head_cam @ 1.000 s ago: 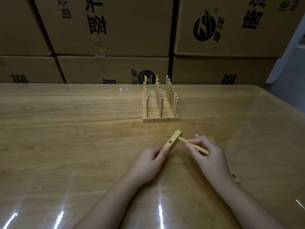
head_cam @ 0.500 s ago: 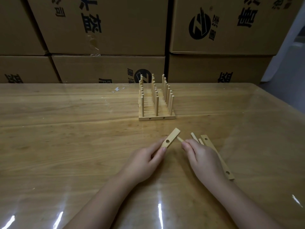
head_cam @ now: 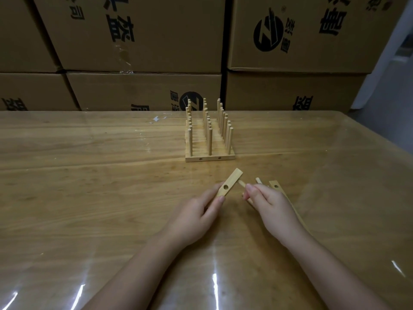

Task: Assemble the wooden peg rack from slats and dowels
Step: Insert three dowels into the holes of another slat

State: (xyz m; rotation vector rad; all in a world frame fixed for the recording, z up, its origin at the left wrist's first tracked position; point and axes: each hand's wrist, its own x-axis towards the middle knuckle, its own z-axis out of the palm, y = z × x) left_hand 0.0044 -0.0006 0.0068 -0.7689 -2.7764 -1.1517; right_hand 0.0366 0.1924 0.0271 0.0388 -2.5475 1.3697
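Table: pale wood with long grain lines (head_cam: 89, 198), under a glossy clear cover that throws white streaks of glare along the near edge.
Left hand: the left hand (head_cam: 196, 211) has its fingers curled around the near end of a slat, thumb along one edge.
Slat: a short, flat strip of light wood (head_cam: 232, 181) with square-cut ends and one round hole bored through it, raised at a slant off the table.
Right hand: the right hand (head_cam: 274, 209) pinches a dowel between thumb and curled fingers.
Dowel: a thin round stick of plain wood (head_cam: 241, 183), its tip just beside the slat's edge; whether they touch cannot be told.
Second dowel: one rounded end (head_cam: 258, 180) shows behind the right hand's fingers, the rest hidden.
Spare slat: a longer flat strip with a hole near its far end (head_cam: 277, 187), lying on the table and mostly covered by the right hand.
Rack: farther back at the table's middle (head_cam: 210, 156), a flat base of slats laid side by side, three rows of upright pegs, two small holes in its front edge.
Scrap: a small white shred (head_cam: 156, 119) near the table's far edge.
Boxes: stacked brown cardboard cartons (head_cam: 145, 41) with black print and round logos behind the table.
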